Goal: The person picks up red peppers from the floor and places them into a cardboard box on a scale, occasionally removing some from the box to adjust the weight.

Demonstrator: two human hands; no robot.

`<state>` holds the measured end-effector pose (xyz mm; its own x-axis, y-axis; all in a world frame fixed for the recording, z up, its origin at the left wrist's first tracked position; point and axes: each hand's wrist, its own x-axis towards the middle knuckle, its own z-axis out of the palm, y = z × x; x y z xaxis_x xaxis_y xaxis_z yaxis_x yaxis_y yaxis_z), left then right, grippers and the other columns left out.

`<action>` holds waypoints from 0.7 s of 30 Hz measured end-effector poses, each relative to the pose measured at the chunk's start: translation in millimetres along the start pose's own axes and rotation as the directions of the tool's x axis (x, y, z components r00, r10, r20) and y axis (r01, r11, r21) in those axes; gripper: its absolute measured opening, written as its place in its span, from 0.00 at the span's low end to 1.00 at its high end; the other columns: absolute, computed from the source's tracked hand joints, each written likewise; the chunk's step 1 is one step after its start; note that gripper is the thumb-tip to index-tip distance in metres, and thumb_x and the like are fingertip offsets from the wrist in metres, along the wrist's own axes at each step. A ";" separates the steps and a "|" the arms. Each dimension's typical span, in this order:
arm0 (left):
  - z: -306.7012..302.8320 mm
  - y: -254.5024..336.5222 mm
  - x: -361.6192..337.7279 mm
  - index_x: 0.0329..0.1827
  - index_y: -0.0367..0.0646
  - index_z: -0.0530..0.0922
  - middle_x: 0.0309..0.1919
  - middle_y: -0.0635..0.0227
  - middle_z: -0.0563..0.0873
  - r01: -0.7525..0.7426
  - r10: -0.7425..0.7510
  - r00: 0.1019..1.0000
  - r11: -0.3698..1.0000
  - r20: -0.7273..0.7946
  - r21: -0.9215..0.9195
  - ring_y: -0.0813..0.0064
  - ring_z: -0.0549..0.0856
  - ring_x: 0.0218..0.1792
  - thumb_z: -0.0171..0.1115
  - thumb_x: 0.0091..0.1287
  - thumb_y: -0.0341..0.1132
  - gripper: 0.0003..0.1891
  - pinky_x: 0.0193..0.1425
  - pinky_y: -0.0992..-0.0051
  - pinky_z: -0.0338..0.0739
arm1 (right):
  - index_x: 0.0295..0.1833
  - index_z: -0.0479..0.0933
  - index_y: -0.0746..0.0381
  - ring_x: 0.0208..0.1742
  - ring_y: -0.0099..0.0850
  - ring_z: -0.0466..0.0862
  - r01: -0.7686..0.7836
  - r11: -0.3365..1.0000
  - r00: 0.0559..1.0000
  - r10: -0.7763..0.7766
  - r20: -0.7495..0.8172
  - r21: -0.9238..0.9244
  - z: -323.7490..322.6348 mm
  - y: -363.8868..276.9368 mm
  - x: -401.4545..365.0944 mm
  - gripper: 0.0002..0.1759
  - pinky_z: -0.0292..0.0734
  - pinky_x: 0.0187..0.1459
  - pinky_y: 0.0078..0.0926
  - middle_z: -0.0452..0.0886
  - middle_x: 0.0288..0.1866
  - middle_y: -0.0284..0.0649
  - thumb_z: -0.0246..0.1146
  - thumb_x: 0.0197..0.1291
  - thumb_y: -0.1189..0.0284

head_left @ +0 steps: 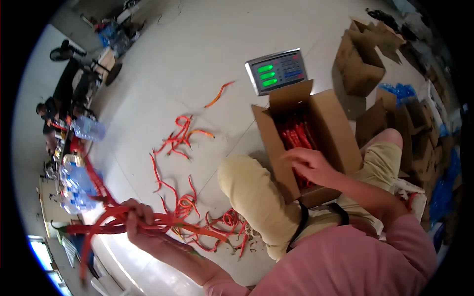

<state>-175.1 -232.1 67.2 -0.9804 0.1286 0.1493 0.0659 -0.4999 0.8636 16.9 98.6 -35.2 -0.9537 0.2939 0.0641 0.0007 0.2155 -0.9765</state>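
My left hand [138, 222] is closed round a bunch of long red chili peppers [106, 228], whose ends stick out on both sides of the fist. My right hand [311, 165] is over the open cardboard box [338, 130], above the red peppers [297, 133] lying inside it. Its fingers are partly bent, and whether they hold anything is too unclear to make out. Just behind the box stands a scale display [277, 71] with green lit digits. Loose red peppers [185, 204] lie scattered on the floor, between my left hand and my knee.
Open empty cartons [360, 64] stand at the right, with more cardboard and blue plastic [447, 187] beyond. Large clear bottles [76, 182] line the left side. A person [49, 116] is at the far left, near a parked two-wheeler [74, 81].
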 end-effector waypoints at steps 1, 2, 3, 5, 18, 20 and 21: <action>26.0 0.0 -13.1 0.41 0.35 0.71 0.27 0.67 0.72 0.015 -0.015 1.000 0.999 0.009 0.035 0.81 0.66 0.19 0.56 0.59 0.32 0.11 0.20 0.83 0.60 | 0.51 0.74 0.66 0.45 0.23 0.78 0.051 0.998 0.998 -0.052 0.040 0.024 3.9 -15.9 2.6 0.14 0.74 0.47 0.20 0.78 0.46 0.39 0.54 0.60 0.81; 45.3 -5.6 -24.4 0.40 0.35 0.72 0.28 0.67 0.74 0.109 -0.114 0.990 0.992 0.086 0.062 0.81 0.67 0.19 0.56 0.56 0.29 0.10 0.21 0.83 0.61 | 0.53 0.72 0.67 0.47 0.22 0.76 0.011 0.977 0.997 -0.028 0.078 0.211 8.9 -31.8 2.8 0.15 0.73 0.48 0.21 0.77 0.49 0.38 0.54 0.60 0.80; 64.8 -13.2 -36.4 0.39 0.34 0.74 0.29 0.67 0.76 0.197 -0.211 0.965 0.976 0.156 0.097 0.80 0.68 0.19 0.56 0.54 0.26 0.10 0.21 0.82 0.62 | 0.56 0.70 0.66 0.46 0.21 0.76 -0.020 0.928 0.988 -0.038 0.148 0.372 12.1 -40.0 3.0 0.18 0.73 0.49 0.20 0.75 0.52 0.37 0.56 0.60 0.78; 121.3 -26.1 -69.8 0.38 0.35 0.75 0.30 0.67 0.77 0.419 -0.455 0.887 0.863 0.073 0.284 0.77 0.73 0.22 0.56 0.51 0.25 0.10 0.23 0.82 0.67 | 0.61 0.67 0.63 0.44 0.23 0.76 0.165 0.895 0.965 -0.233 0.118 0.413 11.3 -73.1 -5.3 0.23 0.73 0.46 0.20 0.74 0.55 0.38 0.58 0.60 0.75; 166.3 -78.3 -102.5 0.44 0.34 0.73 0.31 0.63 0.77 0.456 -0.451 0.844 0.888 0.291 0.056 0.74 0.74 0.24 0.56 0.61 0.30 0.11 0.28 0.79 0.68 | 0.51 0.68 0.66 0.30 0.26 0.79 -0.202 0.974 0.967 0.215 -0.137 0.104 -87.0 7.5 -80.4 0.19 0.74 0.36 0.25 0.78 0.30 0.39 0.61 0.56 0.71; 171.5 -63.5 -103.9 0.43 0.36 0.73 0.29 0.66 0.73 0.377 -0.333 0.899 0.919 0.284 -0.116 0.75 0.71 0.25 0.55 0.63 0.31 0.09 0.29 0.79 0.65 | 0.52 0.69 0.66 0.30 0.27 0.80 -0.238 0.970 0.966 0.242 -0.088 0.055 -89.9 39.7 -85.9 0.19 0.74 0.36 0.26 0.78 0.29 0.41 0.61 0.55 0.71; 172.3 -59.9 -104.7 0.44 0.37 0.72 0.28 0.66 0.72 0.320 -0.267 0.925 0.931 0.268 -0.176 0.75 0.69 0.24 0.54 0.63 0.31 0.09 0.29 0.79 0.65 | 0.52 0.69 0.66 0.29 0.28 0.80 -0.255 0.966 0.964 0.257 -0.062 0.031 -90.9 52.8 -88.1 0.19 0.74 0.36 0.27 0.78 0.29 0.42 0.61 0.55 0.72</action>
<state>-44.4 -68.1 82.9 -0.8751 0.4826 0.0366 -0.2850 -0.5749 0.7670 128.3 168.7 -73.7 -0.9008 0.3969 -0.1760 0.2348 0.1043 -0.9664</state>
